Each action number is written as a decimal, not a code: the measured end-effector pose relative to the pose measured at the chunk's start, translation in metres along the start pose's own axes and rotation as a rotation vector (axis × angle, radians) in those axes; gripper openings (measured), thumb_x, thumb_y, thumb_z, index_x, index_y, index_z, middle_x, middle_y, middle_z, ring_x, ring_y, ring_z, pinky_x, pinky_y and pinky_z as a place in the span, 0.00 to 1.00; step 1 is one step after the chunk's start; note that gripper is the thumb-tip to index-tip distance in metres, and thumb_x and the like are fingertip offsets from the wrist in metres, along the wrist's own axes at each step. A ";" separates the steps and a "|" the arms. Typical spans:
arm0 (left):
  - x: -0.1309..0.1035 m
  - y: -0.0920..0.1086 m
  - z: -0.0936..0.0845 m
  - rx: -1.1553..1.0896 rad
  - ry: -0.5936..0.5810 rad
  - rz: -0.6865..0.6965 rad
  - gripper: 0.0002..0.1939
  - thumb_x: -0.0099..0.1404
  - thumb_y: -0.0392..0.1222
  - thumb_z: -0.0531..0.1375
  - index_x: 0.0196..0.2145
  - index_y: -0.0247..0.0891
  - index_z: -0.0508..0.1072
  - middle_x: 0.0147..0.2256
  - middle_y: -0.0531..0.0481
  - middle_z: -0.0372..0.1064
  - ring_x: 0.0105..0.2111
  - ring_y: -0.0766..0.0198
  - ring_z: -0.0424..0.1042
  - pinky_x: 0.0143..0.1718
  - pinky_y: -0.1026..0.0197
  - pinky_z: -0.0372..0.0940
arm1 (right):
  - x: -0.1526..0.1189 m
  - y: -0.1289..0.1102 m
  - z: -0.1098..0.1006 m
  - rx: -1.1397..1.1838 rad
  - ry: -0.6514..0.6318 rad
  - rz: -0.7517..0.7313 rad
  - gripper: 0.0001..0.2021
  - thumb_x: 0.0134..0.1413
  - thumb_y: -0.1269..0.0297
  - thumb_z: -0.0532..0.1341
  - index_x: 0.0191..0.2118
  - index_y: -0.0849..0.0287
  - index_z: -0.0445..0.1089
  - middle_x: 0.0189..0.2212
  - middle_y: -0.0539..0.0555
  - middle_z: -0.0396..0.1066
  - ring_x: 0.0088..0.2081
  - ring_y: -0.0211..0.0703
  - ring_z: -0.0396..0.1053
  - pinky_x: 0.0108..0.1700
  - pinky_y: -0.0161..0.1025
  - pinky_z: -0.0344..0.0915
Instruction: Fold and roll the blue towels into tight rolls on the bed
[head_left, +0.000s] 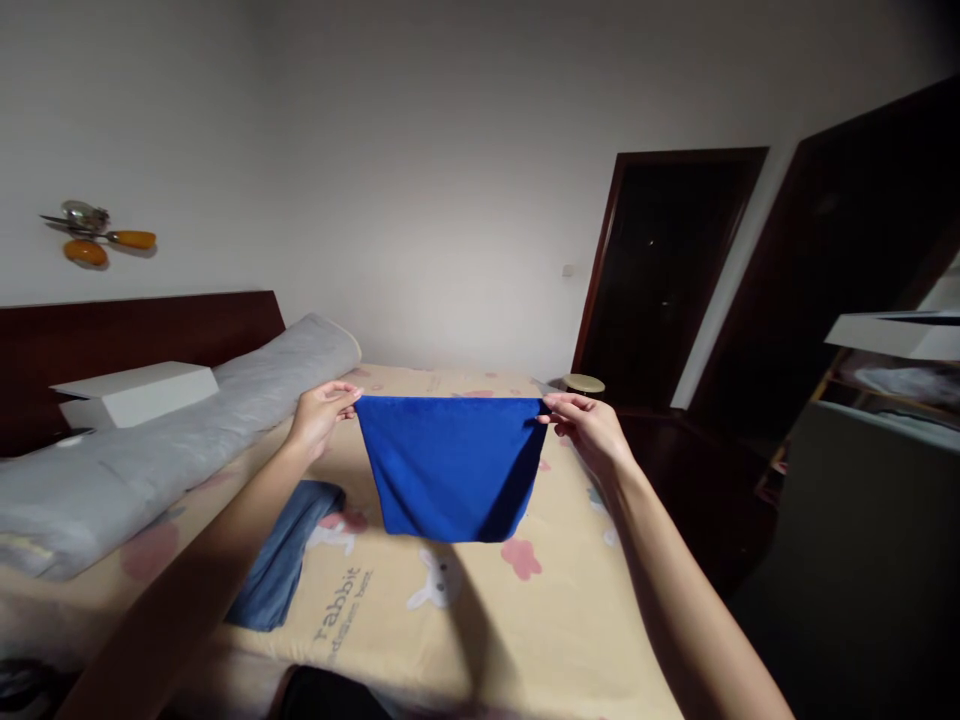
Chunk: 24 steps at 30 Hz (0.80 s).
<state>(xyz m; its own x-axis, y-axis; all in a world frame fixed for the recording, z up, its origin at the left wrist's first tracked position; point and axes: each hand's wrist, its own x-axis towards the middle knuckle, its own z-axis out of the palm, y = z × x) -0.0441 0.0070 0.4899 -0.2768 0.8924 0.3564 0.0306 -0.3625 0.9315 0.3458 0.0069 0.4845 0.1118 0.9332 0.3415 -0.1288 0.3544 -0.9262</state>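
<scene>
A blue cloth (454, 470) hangs stretched between my two hands above the bed. Its top edge is taut and nearly level, and its lower edge hangs free over the sheet. My left hand (322, 412) pinches the upper left corner, while my right hand (589, 425) pinches the upper right one. Beneath my left forearm, a folded blue denim garment (289, 560) lies on the yellow bed sheet (570, 620), which has rabbit prints. The forearm hides part of the garment.
A long grey rolled bedding piece (180, 455) lies along the dark headboard (135, 335), with a white box (142, 395) by it. A round stool (583, 384) stands beyond the bed. At the right is a shelf holding a white tray (896, 335).
</scene>
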 end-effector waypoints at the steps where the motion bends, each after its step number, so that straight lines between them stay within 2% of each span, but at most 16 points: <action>1: 0.002 -0.003 0.001 -0.013 0.001 -0.005 0.24 0.38 0.54 0.74 0.28 0.39 0.72 0.23 0.54 0.71 0.25 0.66 0.70 0.31 0.60 0.65 | 0.000 0.000 0.000 -0.019 0.003 -0.018 0.21 0.33 0.55 0.74 0.32 0.64 0.75 0.22 0.55 0.74 0.26 0.41 0.72 0.21 0.32 0.57; 6: 0.010 -0.009 0.004 -0.049 -0.013 -0.023 0.22 0.39 0.52 0.74 0.28 0.37 0.74 0.25 0.52 0.73 0.28 0.64 0.72 0.35 0.57 0.67 | 0.001 0.005 -0.002 -0.082 -0.014 -0.059 0.25 0.33 0.55 0.75 0.39 0.65 0.76 0.21 0.56 0.76 0.26 0.42 0.72 0.22 0.33 0.58; 12: 0.004 -0.006 0.005 -0.042 -0.092 -0.038 0.22 0.37 0.45 0.75 0.31 0.35 0.78 0.32 0.46 0.78 0.33 0.62 0.74 0.40 0.56 0.68 | 0.003 0.009 -0.007 -0.155 0.023 -0.071 0.26 0.32 0.50 0.74 0.36 0.66 0.77 0.20 0.56 0.75 0.23 0.40 0.70 0.22 0.34 0.58; 16: 0.001 -0.004 0.004 0.021 -0.108 -0.042 0.24 0.34 0.49 0.75 0.30 0.36 0.79 0.29 0.48 0.78 0.32 0.61 0.74 0.39 0.56 0.69 | 0.006 0.014 -0.009 -0.177 0.086 -0.141 0.25 0.30 0.48 0.75 0.32 0.64 0.76 0.20 0.53 0.73 0.22 0.36 0.65 0.23 0.34 0.58; 18: 0.001 -0.003 0.002 0.073 -0.100 -0.036 0.25 0.33 0.50 0.75 0.30 0.36 0.79 0.29 0.48 0.79 0.32 0.60 0.75 0.40 0.56 0.69 | 0.007 0.016 -0.010 -0.199 0.105 -0.152 0.25 0.29 0.48 0.75 0.32 0.63 0.77 0.22 0.52 0.73 0.23 0.36 0.65 0.25 0.35 0.60; 21: 0.003 -0.004 -0.001 0.158 -0.105 -0.031 0.27 0.34 0.52 0.75 0.32 0.36 0.80 0.31 0.47 0.80 0.34 0.59 0.76 0.41 0.55 0.70 | 0.007 0.019 -0.012 -0.245 0.095 -0.136 0.28 0.30 0.46 0.74 0.36 0.63 0.78 0.24 0.53 0.75 0.25 0.39 0.68 0.28 0.37 0.62; 24: 0.004 -0.007 -0.004 0.206 -0.108 -0.030 0.27 0.35 0.54 0.74 0.33 0.37 0.80 0.32 0.45 0.80 0.35 0.58 0.76 0.41 0.55 0.70 | 0.009 0.021 -0.015 -0.315 0.063 -0.151 0.28 0.33 0.43 0.72 0.35 0.64 0.78 0.25 0.56 0.76 0.27 0.43 0.70 0.28 0.38 0.64</action>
<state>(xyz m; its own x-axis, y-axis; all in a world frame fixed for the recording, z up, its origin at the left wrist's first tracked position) -0.0496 0.0120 0.4840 -0.1762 0.9296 0.3236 0.2219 -0.2828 0.9332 0.3587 0.0215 0.4658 0.1684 0.8627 0.4768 0.2032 0.4429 -0.8732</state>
